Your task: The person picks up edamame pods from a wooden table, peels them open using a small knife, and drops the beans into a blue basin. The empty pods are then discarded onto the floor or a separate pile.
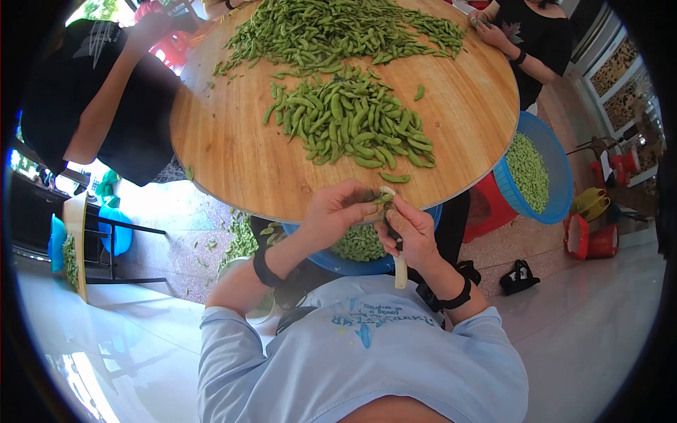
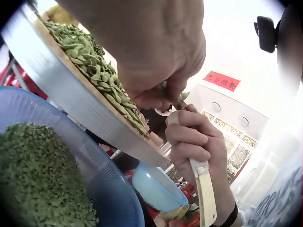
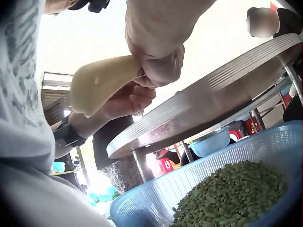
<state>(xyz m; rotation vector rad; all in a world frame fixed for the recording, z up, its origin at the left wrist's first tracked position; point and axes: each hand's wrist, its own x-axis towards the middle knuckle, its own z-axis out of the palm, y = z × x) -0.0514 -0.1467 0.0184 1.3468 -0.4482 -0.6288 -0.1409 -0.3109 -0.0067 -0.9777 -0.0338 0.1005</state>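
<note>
At the near edge of the round wooden table [image 1: 233, 180], my left hand [image 1: 338, 215] pinches a green soybean pod [image 1: 384, 199] between thumb and fingers. My right hand [image 1: 415, 236] meets it there, gripping a cream-handled knife [image 1: 400, 273] whose slotted handle points down towards my body; its blade is hidden. A pale wrap [image 2: 173, 117] covers a right fingertip, close against the left fingers in the left wrist view. Below both hands sits a blue basket [image 3: 156, 194] of shelled beans [image 3: 227, 198]. A pile of pods [image 1: 345, 120] lies just beyond my hands.
A larger heap of pods [image 1: 317, 32] covers the table's far side. At right, a blue basin [image 1: 557, 158] of shelled beans stands beside a red stool [image 1: 486, 204]. Other people sit at the left [image 1: 99, 99] and far right [image 1: 532, 35]. Pods and husks [image 1: 240, 240] litter the floor.
</note>
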